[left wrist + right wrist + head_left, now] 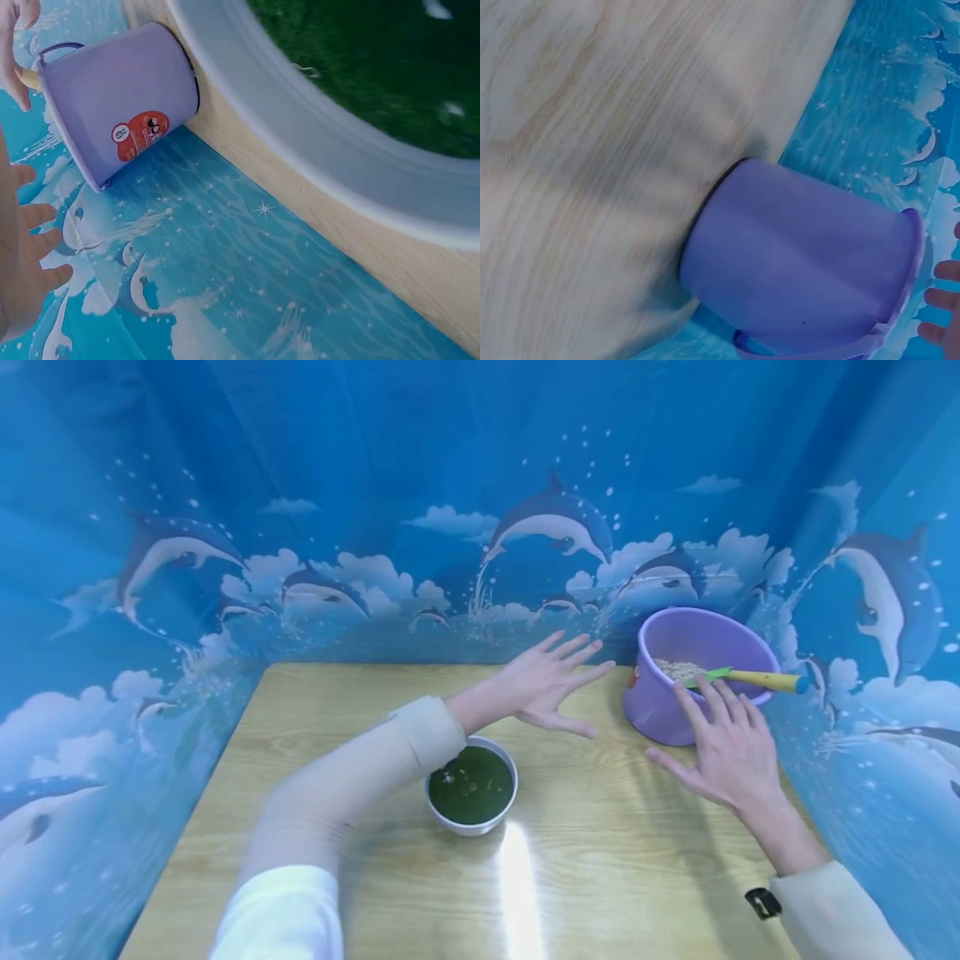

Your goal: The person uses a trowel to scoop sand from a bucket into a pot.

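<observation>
My left hand (pixel 551 681) hovers above the table with fingers spread and nothing in it, its forearm reaching past a white bowl (pixel 472 831). Dark green liquid (pixel 471 785) fills that bowl, with a few small pale bits in it. My right hand (pixel 731 752), fingers also spread and holding nothing, is in front of a purple bucket (pixel 660 710), overlapping its rim in the head view. Pale grainy material (pixel 678 670) lies inside the bucket. Across the rim leans a tool with a yellow handle (pixel 765 679), blue at its end; its green head is partly hidden.
The bucket stands at the back right corner of the wooden table (pixel 600 860). A blue curtain with dolphins (pixel 420 460) hangs behind the table and along both sides. On the bucket is a red sticker (pixel 140 135).
</observation>
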Motion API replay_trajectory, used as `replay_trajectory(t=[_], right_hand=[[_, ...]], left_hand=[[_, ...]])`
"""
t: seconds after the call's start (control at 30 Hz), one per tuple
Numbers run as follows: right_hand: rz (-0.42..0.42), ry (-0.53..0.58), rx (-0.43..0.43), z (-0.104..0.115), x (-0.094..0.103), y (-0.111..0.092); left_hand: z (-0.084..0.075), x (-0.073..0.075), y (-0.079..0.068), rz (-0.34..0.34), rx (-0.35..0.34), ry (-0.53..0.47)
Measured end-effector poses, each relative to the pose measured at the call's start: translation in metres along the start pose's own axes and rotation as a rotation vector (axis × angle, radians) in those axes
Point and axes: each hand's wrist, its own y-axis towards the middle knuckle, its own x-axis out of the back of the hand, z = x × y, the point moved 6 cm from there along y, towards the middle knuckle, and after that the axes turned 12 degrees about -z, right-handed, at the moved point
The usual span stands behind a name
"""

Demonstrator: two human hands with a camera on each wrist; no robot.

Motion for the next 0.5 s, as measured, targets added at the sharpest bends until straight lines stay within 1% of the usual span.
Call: replay_trajectory(t=[0.1,0.23,0.33,0.5], right_hand=[[-0.044,-0.012,0.004,-0.004,-0.001,-0.001],[-0.068,-0.029,-0.013,-0.009,-0.002,-0.003],[-0.099,-0.050,-0.019,-0.013,-0.002,-0.003],[-0.152,-0.097,-0.019,-0.018,-0.002,-0.002]], left_hand=[[-0.003,-0.006,0.015,0.019,-0.014,-0.002],[-0.010,-0.012,0.032,0.044,-0.045,0.000],[-0.014,-0.015,0.044,0.055,-0.055,0.007],[-0.015,-0.017,0.065,0.039,-0.029,0.019]])
